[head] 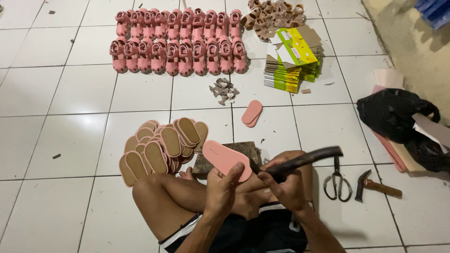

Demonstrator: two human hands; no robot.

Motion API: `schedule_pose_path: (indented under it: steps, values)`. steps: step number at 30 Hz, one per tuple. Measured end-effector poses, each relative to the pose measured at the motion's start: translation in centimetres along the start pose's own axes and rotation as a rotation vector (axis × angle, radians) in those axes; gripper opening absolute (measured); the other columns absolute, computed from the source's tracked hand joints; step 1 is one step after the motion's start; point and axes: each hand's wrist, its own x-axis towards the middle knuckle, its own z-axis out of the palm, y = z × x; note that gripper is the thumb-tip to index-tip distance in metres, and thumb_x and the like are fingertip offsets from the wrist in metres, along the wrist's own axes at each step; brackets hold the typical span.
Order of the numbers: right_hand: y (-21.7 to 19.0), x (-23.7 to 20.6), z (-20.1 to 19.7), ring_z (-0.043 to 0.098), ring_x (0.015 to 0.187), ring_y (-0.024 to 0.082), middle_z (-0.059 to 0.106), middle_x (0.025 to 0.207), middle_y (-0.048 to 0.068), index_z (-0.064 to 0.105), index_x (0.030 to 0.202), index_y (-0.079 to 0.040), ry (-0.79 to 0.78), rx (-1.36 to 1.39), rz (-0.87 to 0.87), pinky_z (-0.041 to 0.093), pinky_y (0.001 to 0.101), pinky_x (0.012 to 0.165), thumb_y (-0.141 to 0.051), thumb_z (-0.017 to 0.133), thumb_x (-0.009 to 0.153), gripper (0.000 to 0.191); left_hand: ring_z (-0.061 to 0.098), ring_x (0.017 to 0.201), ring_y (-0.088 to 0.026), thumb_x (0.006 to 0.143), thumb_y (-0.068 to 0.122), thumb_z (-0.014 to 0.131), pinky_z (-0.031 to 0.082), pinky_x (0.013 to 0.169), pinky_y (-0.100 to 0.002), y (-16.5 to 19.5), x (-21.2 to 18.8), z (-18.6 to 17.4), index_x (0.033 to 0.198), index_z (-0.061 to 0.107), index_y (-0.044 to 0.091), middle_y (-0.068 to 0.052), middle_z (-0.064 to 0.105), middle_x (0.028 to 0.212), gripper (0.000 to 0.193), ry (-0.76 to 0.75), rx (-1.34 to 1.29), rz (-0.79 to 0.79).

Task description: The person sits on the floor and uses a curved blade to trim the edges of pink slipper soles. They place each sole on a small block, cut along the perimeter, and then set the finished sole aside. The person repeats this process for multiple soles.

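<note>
The flat pink rubber shoe sole [226,159], probably light and bendy and best pinched at its heel end, rests over the dark stone block [243,151], gripped by the left hand [224,186], while the right hand [284,183] clenches a dark curved-head hammer [307,158] beside that block.

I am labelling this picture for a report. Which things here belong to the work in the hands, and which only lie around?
In use:
left hand holding pink sole
right hand gripping hammer
stone block under the sole
sole pile nearby

Lying about:
scissors
second hammer
pink sandals
flat boxes
black bag
</note>
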Motion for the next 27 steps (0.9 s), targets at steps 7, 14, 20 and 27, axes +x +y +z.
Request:
schedule_pose_path:
  steps: [7,14,20,27]
  values:
    - [-0.3,-0.1,0.8,0.058,0.072,0.009,0.061,0.082,0.004,0.065,0.099,-0.003,-0.019,0.003,-0.097,0.049,0.0231,0.064,-0.026,0.083,0.087,0.031,0.066,0.077,-0.006,0.091,0.018,0.074,0.053,0.072,-0.023,0.2,-0.1,0.3,0.097,0.069,0.0,-0.002,0.072,0.088,0.019,-0.021,-0.018,-0.054]
    - [-1.5,0.2,-0.9,0.067,0.071,0.007,0.07,0.081,0.002,0.063,0.103,-0.005,0.158,0.154,0.008,0.055,0.0217,0.064,-0.026,0.079,0.09,0.029,0.056,0.071,-0.004,0.097,0.012,0.078,0.044,0.063,-0.021,0.7,0.3,-0.3,0.1,0.068,0.0,0.001,0.067,0.085,0.015,-0.018,-0.02,0.074]
    - [-1.3,-0.8,0.8,0.065,0.073,0.009,0.069,0.084,0.004,0.066,0.102,-0.004,0.048,-0.095,-0.156,0.052,0.0215,0.064,-0.023,0.082,0.088,0.029,0.061,0.071,-0.005,0.092,0.013,0.075,0.047,0.065,-0.021,-0.3,-0.3,0.0,0.096,0.07,0.003,0.0,0.07,0.084,0.012,0.02,-0.029,0.016]
    - [-0.2,-1.9,1.2,0.066,0.074,0.008,0.068,0.086,0.001,0.063,0.102,-0.005,0.122,0.017,-0.096,0.054,0.0222,0.064,-0.031,0.08,0.088,0.034,0.061,0.076,-0.006,0.098,0.012,0.075,0.049,0.069,-0.023,-0.5,-0.4,-0.1,0.102,0.068,0.0,-0.002,0.069,0.088,0.015,-0.012,-0.076,0.032]
